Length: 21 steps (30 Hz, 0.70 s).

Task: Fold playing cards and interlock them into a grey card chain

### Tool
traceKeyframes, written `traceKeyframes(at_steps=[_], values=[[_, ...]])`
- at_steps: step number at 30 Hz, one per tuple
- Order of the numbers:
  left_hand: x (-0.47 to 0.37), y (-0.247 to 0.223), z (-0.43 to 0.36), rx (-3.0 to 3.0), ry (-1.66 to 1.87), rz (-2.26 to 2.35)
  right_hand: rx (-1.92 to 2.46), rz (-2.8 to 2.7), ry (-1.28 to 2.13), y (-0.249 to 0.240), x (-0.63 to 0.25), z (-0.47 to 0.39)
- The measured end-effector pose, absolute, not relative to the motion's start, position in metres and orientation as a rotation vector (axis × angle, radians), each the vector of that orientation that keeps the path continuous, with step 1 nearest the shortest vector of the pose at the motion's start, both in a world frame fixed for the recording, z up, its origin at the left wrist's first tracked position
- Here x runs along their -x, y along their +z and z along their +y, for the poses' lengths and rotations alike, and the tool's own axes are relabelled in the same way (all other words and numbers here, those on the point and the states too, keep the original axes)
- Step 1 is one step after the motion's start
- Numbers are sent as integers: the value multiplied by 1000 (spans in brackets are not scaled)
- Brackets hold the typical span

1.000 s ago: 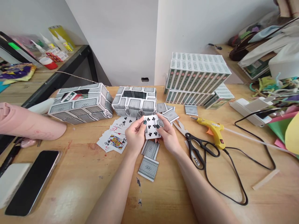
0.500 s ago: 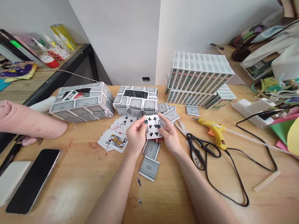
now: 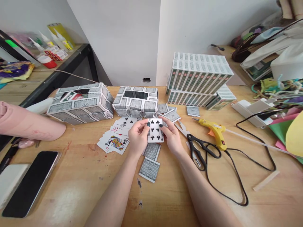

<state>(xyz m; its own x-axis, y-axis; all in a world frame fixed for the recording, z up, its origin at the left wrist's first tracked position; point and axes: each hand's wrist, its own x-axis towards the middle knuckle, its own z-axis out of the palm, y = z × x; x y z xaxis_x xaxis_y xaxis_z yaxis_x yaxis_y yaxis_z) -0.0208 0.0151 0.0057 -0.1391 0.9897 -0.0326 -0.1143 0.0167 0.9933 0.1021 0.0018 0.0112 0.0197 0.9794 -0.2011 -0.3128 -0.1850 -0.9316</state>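
Note:
A six of clubs playing card [image 3: 155,134] is held face up between my two hands, above the table. My left hand [image 3: 139,135] pinches its left edge with thumb and fingers. On the opposite edge, my right hand [image 3: 171,136] grips it the same way. Beneath lie two patterned card backs, a nearer folded card [image 3: 149,169] and another [image 3: 151,151] partly under the held one. Left of my hands, face-up cards [image 3: 117,142] spread in a fan, a queen among them. Behind stands a box covered in folded cards [image 3: 136,105], with a dark slot on top.
A larger card-covered box [image 3: 81,104] stands left of it. Stacked card packs [image 3: 199,78] rise at the back right. Black-handled scissors [image 3: 201,148] and a yellow glue gun [image 3: 216,132] with its looping cord lie right. A phone [image 3: 30,184] and pink roll [image 3: 30,123] are left.
The card in my hands has turned slightly and now sits straighter, its face squarer to me. My view has shifted a little, moving the whole scene slightly left.

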Motion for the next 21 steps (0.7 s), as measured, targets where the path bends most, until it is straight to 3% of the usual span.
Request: traceKeyframes(at_steps=[21], values=[[22,8,16,-1130,1306,1219,1151,-812,1354,8,-103,2]])
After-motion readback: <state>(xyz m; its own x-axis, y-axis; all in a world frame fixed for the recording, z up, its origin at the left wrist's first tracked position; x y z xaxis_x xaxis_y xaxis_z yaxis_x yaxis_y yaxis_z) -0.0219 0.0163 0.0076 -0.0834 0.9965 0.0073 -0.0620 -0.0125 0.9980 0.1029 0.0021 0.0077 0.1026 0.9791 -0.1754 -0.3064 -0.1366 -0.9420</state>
